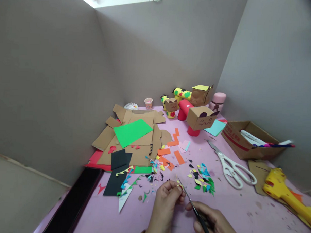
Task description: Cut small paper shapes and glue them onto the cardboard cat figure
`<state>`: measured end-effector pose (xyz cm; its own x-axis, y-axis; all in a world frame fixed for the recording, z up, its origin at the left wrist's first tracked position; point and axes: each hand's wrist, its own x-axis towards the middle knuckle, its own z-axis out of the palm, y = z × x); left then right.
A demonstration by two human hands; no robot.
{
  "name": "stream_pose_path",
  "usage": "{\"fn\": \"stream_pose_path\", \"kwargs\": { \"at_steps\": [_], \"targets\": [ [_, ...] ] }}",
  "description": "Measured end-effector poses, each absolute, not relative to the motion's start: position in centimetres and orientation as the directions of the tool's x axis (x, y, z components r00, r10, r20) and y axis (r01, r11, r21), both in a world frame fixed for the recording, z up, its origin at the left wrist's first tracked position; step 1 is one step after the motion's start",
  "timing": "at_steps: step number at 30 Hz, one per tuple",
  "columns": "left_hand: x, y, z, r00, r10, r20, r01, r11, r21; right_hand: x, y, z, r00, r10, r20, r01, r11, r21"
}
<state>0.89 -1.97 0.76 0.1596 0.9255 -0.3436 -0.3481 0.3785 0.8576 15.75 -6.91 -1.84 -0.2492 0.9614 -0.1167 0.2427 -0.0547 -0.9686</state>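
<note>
My left hand pinches a small yellow piece of paper between thumb and fingers, near the table's front. In my right hand are slim black-handled scissors, their blades pointing up and left against the paper. Whether the blades are apart is hard to make out. Just beyond to the right lies a pile of small leaf-shaped paper cutouts in green, blue, yellow and black. Left of my left hand are curly paper offcuts and black paper.
Flattened cardboard bears a green sheet. Cardboard animals, one with a red body, stand at the back. White scissors, a box of markers and a yellow glue gun lie right. A black phone-like slab sits left.
</note>
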Motion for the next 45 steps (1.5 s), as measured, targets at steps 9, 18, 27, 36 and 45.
{"fn": "stream_pose_path", "kwargs": {
  "at_steps": [9,18,27,36,45],
  "targets": [
    [0.9,-2.0,0.7,0.167,0.928,-0.333,-0.322,0.371,0.871,16.0,-7.2,-2.0,-0.245,0.965,-0.095,0.239,-0.035,-0.97],
    [0.8,-1.9,0.8,0.161,0.928,-0.337,-0.325,0.372,0.87,16.0,-7.1,-2.3,-0.258,0.955,-0.145,0.23,-0.085,-0.97],
    [0.7,-1.8,0.5,0.164,0.924,-0.347,-0.318,0.382,0.868,15.9,-7.1,-2.1,-0.232,0.959,-0.161,0.286,-0.091,-0.954],
    [1.1,-2.1,0.3,0.222,0.905,-0.363,-0.495,0.425,0.758,15.6,-7.1,-1.9,-0.205,0.979,-0.004,0.553,0.112,-0.825],
    [1.8,-2.7,0.3,0.217,0.867,-0.449,-0.599,0.481,0.64,16.2,-7.4,-3.0,-0.249,0.962,0.11,0.664,0.252,-0.704]
  ]
}}
